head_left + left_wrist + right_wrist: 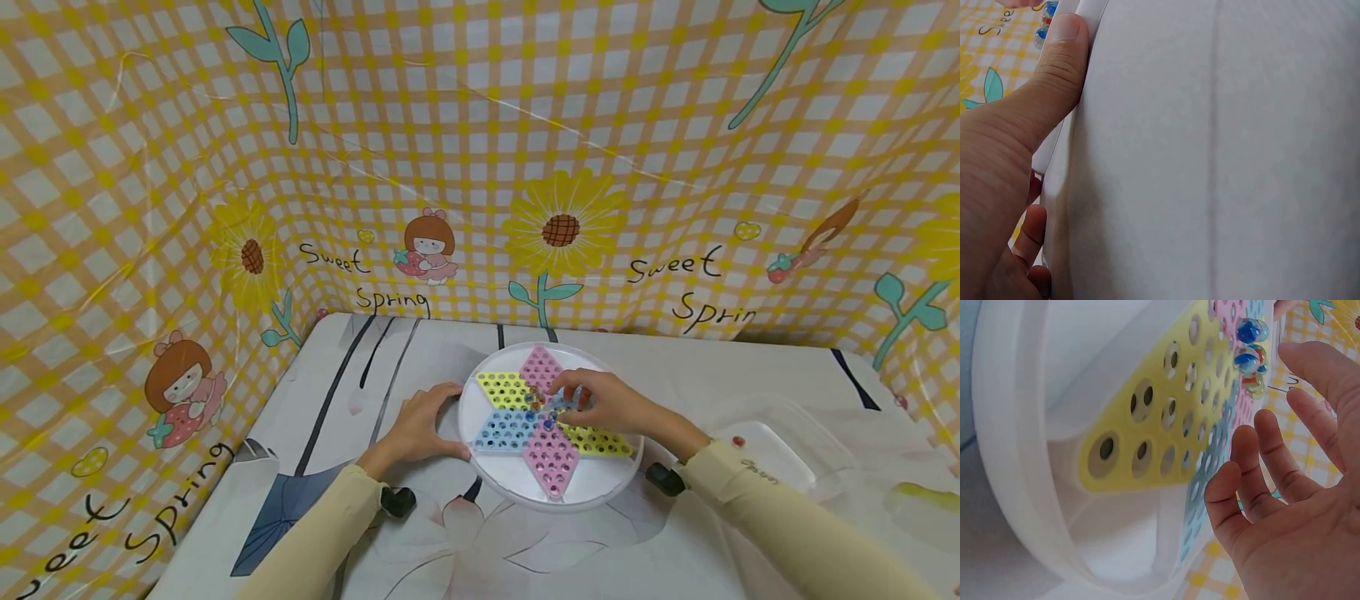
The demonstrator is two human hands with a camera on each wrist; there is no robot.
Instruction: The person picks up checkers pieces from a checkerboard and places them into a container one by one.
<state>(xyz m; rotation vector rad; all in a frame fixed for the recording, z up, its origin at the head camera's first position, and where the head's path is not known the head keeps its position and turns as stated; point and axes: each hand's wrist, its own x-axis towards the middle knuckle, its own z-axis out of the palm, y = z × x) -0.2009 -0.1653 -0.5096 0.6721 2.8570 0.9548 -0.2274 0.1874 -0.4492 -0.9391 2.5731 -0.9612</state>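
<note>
A round white Chinese checkers board [502, 483] lies on the table, its star of holes in pink, yellow and pale blue. Several glass marbles [1249, 331] with blue and red swirls sit clustered around the star's middle. At the board's left rim my left hand [416, 425] holds the edge, thumb [1063, 56] along the rim and fingers partly hidden. My right hand [611, 408] hovers over the middle and right of the star, beside the marbles. Its fingers [1247, 469] are loosely bent, and no marble shows between them in the right wrist view.
To the right stands a clear plastic container [787, 454], with a small red piece [738, 441] at its left side. A checked cloth [465, 108] with sunflowers hangs behind and at both sides. The white table cover [420, 542] has printed flowers and dark lines.
</note>
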